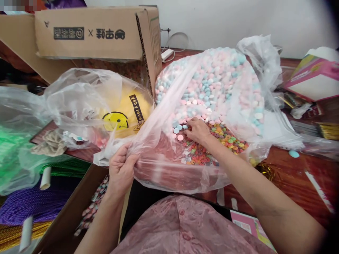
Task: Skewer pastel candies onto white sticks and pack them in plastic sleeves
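Observation:
A large clear plastic bag (169,169) lies open on the table, heaped with small round pastel pieces (203,88) in pink, white and light blue. My left hand (122,164) is closed on the bag's rim at the left and holds it taut. Inside the opening is my right hand (197,130), its fingers curled down at the near edge of the heap. A few light blue and pink pieces sit by its fingertips; whatever is between them is hidden. Beneath my right wrist, small multicoloured rings (227,139) show through the plastic.
A cardboard box (90,35) stands at the back left. Left of the bag lies a clear bag with a yellow smiley packet (115,120). Purple cord bundles (34,204) are at the lower left. A pink and white box (315,77) is at the right.

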